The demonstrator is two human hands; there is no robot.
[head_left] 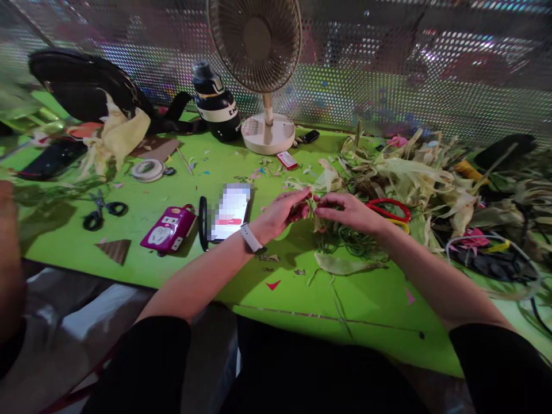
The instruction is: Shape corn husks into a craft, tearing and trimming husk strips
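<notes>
Above the green table [241, 276], my left hand [285, 211], with a white band on its wrist, pinches a pale green strip of corn husk [312, 200]. The fingers of my right hand [348, 213] are closed at the same strip from the other side; its fingertips partly hide what they grip. Beneath my right hand lies a tangle of green string [357, 242]. Nearer to me is a single flat husk [345, 264]. A big heap of dried corn husks [409, 175] spreads to the right, and red-handled scissors [390, 202] lie beside my right wrist.
A lit phone [233, 213], a purple case [168, 230], black scissors [103, 210] and a tape roll [148, 170] lie left. Behind stand a fan [268, 135], a bottle [217, 106] and a black bag [86, 80]. Another person's arm [9, 259] shows at the left edge.
</notes>
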